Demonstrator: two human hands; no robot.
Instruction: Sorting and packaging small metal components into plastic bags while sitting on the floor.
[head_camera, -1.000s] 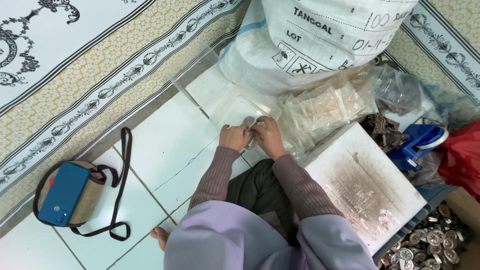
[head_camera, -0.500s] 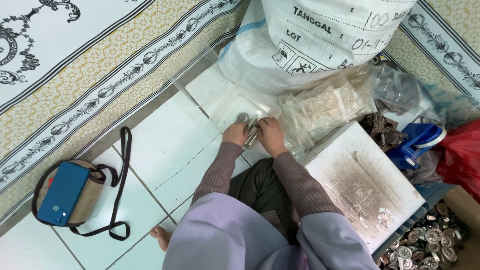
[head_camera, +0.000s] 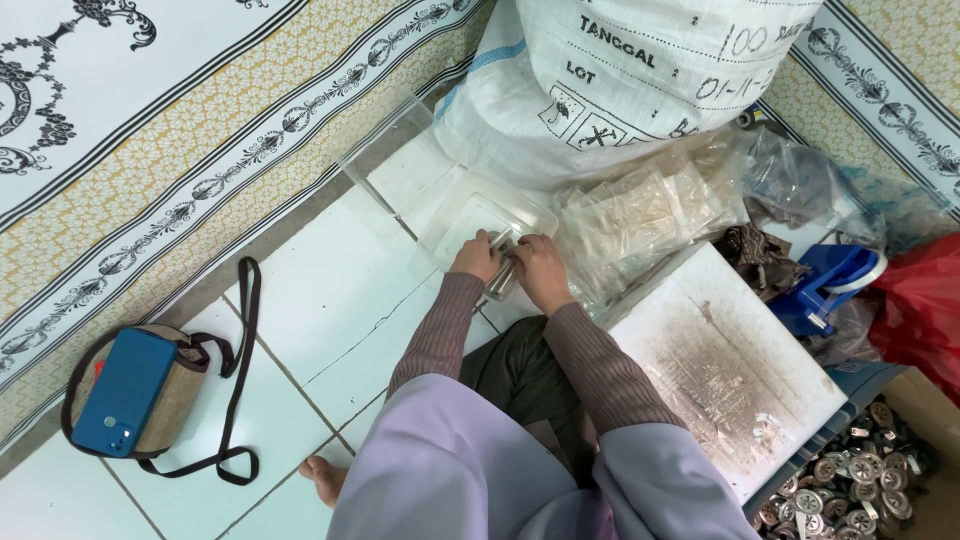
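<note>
Big white woven sack (head_camera: 640, 80) with dark lettering stands behind clear packets (head_camera: 640, 215). Left hand (head_camera: 477, 257) and right hand (head_camera: 541, 270) pinch metal stack (head_camera: 501, 272) over clear tray (head_camera: 480, 215); hands sit lower than before.

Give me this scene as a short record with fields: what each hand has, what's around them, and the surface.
Left hand: closed on a small stack of metal pieces, over a clear plastic tray
Right hand: closed on the same stack, from the other side
Beside the hands: pile of small clear bags, white woven sack
Person's right: worn white board, blue tool, red bag, bin of round metal parts
Person's left: blue phone lying on a strapped pouch
Surface: white tiled floor
</note>
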